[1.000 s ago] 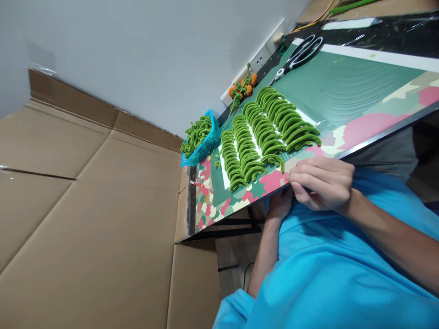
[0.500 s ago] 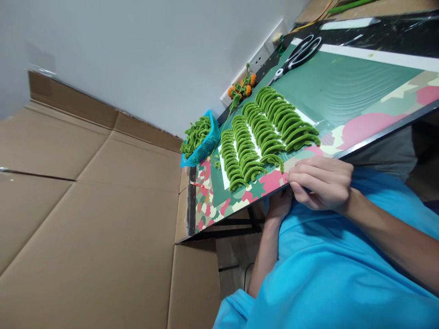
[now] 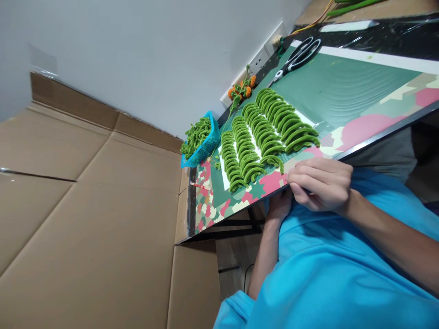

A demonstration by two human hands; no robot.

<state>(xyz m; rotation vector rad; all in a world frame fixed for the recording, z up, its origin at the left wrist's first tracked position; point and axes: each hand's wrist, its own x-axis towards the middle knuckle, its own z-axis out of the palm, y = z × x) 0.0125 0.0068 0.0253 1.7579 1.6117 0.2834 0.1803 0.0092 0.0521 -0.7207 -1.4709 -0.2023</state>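
My right hand (image 3: pixel 320 183) is at the near edge of the table (image 3: pixel 274 194), fingers curled and pressed together, thumb tucked below. Whatever its fingertips pinch, if anything, is hidden. Just under that edge is my left hand (image 3: pixel 281 204), its fingers out of sight behind the tabletop and the right hand. Beyond the hands, curved fuzzy green chenille-stem pieces (image 3: pixel 264 130) lie in several rows on white paper (image 3: pixel 225 182). One short curled piece (image 3: pixel 273 161) sits nearest my right fingertips, apart from them.
A blue basket (image 3: pixel 207 148) of similar green pieces stands by the wall. Black-handled scissors (image 3: pixel 295 59) lie on the green mat (image 3: pixel 343 87). Behind the rows is an orange-and-green fuzzy plant (image 3: pixel 243 89). Wall sockets (image 3: pixel 259 60) and cardboard (image 3: pixel 103 228) border the table.
The view has shifted very slightly. Both hands and the green pieces stay where they were.
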